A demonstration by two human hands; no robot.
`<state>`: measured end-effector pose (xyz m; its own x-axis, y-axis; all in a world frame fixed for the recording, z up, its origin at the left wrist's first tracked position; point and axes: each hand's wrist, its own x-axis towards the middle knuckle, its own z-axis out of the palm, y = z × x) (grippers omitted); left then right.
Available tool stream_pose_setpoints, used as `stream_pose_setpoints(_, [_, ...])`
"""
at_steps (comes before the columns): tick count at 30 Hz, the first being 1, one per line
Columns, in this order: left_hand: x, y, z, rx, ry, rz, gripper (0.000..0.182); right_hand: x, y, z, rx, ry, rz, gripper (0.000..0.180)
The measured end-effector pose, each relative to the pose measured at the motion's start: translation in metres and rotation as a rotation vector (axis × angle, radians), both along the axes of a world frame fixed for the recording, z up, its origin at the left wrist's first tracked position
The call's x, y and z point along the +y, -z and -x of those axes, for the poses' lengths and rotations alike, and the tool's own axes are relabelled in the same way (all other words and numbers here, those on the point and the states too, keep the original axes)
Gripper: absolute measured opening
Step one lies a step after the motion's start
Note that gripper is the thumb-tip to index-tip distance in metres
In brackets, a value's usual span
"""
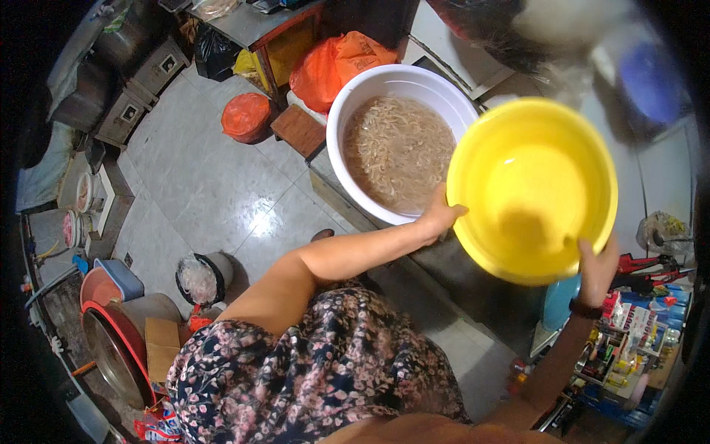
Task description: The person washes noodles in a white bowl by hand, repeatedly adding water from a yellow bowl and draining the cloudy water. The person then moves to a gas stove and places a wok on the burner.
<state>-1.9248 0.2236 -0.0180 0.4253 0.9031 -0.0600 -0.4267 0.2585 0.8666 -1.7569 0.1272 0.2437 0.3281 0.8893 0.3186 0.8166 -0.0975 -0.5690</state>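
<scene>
Both my hands grip a round yellow plastic basin [532, 183] by its rim. My left hand [441, 213] has its thumb over the lower left rim; my right hand [598, 269], with a dark band at the wrist, holds the lower right rim. Inside the basin only its smooth bottom and a shadow show. To its left stands a large white plastic tub [338, 150], partly overlapped by the basin. Cloudy brownish water with many pale, thin strips [396, 147] lies in the tub; what the strips are, I cannot tell.
An orange-red plastic bag [333, 66] lies behind the tub, near a wooden stool [299, 130] and a red-covered bucket [246, 117]. A lined bin [202, 280] stands on the tiled floor. Boxes of small goods [632, 344] sit at the right, red basins [119, 355] at the left.
</scene>
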Motion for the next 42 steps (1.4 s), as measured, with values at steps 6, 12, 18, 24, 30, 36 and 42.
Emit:
stream_pose_setpoints(6, [-0.022, -0.041, -0.019, 0.351, 0.448, -0.44, 0.045, -0.225, 0.194, -0.169, 0.923, 0.51, -0.106, 0.041])
stream_pose_setpoints(12, [-0.051, -0.02, -0.01, 0.449, 0.33, -0.773, 0.03, -0.281, 0.269, -0.14, 0.949, 0.721, -0.048, 0.035])
stream_pose_setpoints(18, [-0.006, -0.012, 0.042, 0.821, 0.05, -0.99, 0.036, -0.276, 0.295, -0.147, 0.849, 0.87, -0.18, 0.038])
stream_pose_setpoints(24, [0.098, 0.005, 0.116, 1.362, 0.08, -0.856, 0.03, -0.261, 0.292, -0.157, 0.556, 1.155, 0.158, 0.039])
stream_pose_setpoints(30, [0.179, 0.018, 0.149, 1.542, 0.128, -0.653, 0.037, -0.143, 0.215, -0.103, 0.431, 0.658, -0.278, 0.038])
stream_pose_setpoints(36, [0.229, 0.04, 0.107, 1.601, 0.369, -0.445, 0.096, 0.083, 0.232, 0.054, 0.647, -0.025, 0.209, 0.045])
stream_pose_setpoints(42, [0.244, 0.066, 0.096, 1.068, 0.462, -0.024, 0.114, 0.222, 0.249, 0.11, 1.198, 0.413, 0.596, 0.086])
